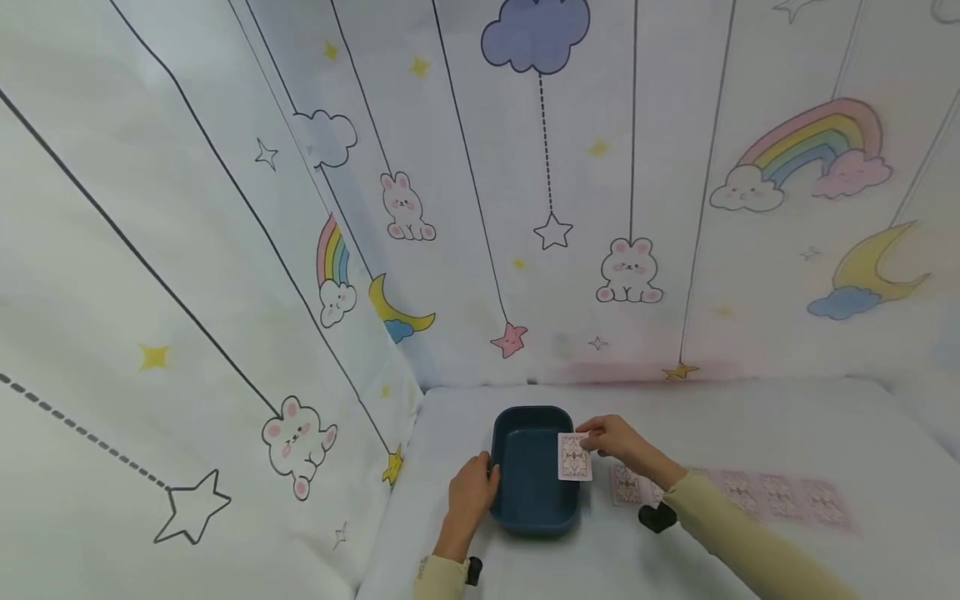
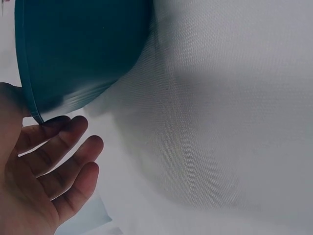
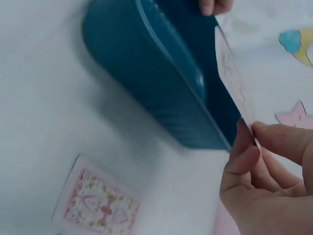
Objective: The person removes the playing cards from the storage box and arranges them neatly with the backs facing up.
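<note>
A dark teal plastic basin [image 1: 534, 521] stands on the white surface in front of the person. My left hand [image 1: 474, 487] pinches the basin's left rim between thumb and forefinger; in the left wrist view the other fingers of that hand [image 2: 54, 171] are spread loosely below the rim. Over the basin's right edge, my right hand [image 1: 613, 437] pinches a playing card [image 1: 573, 458], its pink patterned back facing up. The right wrist view shows this card [image 3: 232, 78] edge-on, held at one end by the thumb and fingers of the right hand [image 3: 269, 171].
To the basin's right lies a row of several patterned playing cards [image 1: 780, 497], partly hidden by the right forearm. The nearest card [image 3: 100, 200] lies flat beside the basin. White walls [image 1: 465, 208] with cartoon drawings rise behind and to the left.
</note>
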### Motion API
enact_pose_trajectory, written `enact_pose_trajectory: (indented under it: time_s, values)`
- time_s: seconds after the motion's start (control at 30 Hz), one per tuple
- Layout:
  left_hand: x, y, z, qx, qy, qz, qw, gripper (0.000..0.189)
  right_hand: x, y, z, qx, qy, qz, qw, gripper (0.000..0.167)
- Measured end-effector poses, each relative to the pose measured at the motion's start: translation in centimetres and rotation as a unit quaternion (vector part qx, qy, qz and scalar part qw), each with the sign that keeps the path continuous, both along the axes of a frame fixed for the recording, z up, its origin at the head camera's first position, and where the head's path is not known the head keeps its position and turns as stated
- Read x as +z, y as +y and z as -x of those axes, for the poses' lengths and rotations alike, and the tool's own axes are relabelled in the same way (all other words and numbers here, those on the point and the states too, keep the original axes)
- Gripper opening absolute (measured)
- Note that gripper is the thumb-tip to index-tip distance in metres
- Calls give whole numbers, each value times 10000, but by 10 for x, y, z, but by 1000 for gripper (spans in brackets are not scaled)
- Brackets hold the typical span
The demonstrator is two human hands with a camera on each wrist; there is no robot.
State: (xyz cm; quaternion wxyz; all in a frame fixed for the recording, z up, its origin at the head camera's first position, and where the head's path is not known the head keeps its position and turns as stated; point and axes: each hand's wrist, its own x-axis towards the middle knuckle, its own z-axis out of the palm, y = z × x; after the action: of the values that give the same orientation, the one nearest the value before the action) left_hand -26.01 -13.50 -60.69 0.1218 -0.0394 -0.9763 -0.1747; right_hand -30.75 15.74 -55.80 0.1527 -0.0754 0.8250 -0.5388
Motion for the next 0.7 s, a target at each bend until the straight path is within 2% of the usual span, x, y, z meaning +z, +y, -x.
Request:
enact_pose_trajectory:
  time_s: [0.23,0.43,0.53,0.7]
  values:
    - [2,-4,2,37,-44,-22,10000,18,0,27,-1,-143,-31,191,9997,38]
    - [1,1,0,-42,6,-146,9999,18,-7,65,-18,-355,-196,299,9987,42]
    - [3,2,0,-5,-40,-179,9998,17,-11,84,-25,-310,-233,462,9982,43]
    - [0,2,1,-4,-113,-245,9996,18,-16,109,-33,-443,-254,551,9972,45]
